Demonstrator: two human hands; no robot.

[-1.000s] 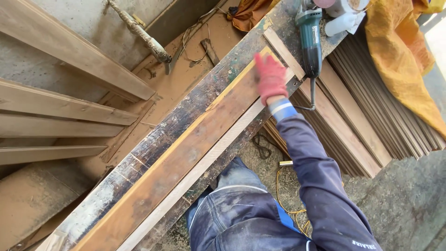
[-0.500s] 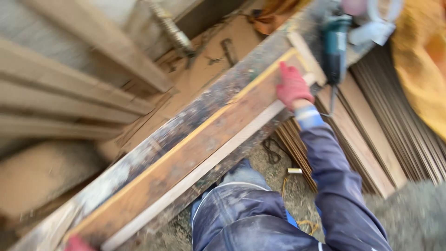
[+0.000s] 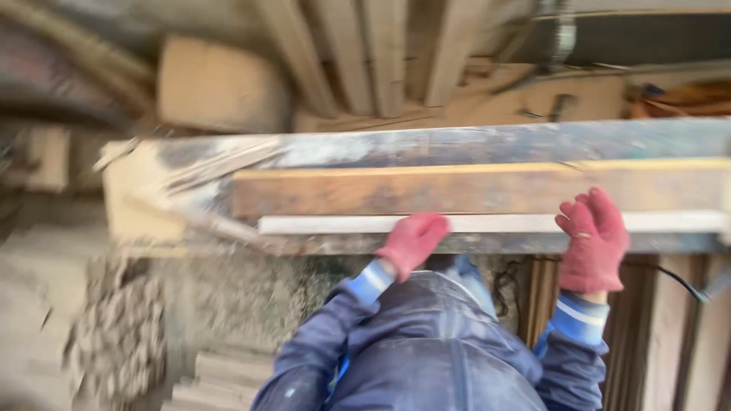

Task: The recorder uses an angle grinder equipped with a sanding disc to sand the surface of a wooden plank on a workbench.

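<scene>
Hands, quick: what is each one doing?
Left hand: curled on the near edge of the pale strip; grip unclear in the blur.
Right hand: fingers open, near the strip, holding nothing.

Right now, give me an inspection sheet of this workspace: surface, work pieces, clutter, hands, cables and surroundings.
Surface: long worn workbench, grey-blue top with paint stains, crossing the view.
Work pieces: brown wooden plank lying flat along the bench; pale thin wooden strip beside its near edge.
Clutter: wood scraps at the bench's left end, blurred.
Hands: left hand in a red glove, curled at the bench's near edge by the strip; right hand in a red glove, fingers spread by the strip; contact too blurred to tell.
Cables: black cable below the bench on the right.
Surroundings: leaning wooden boards behind the bench; stacked boards on the ground.
</scene>
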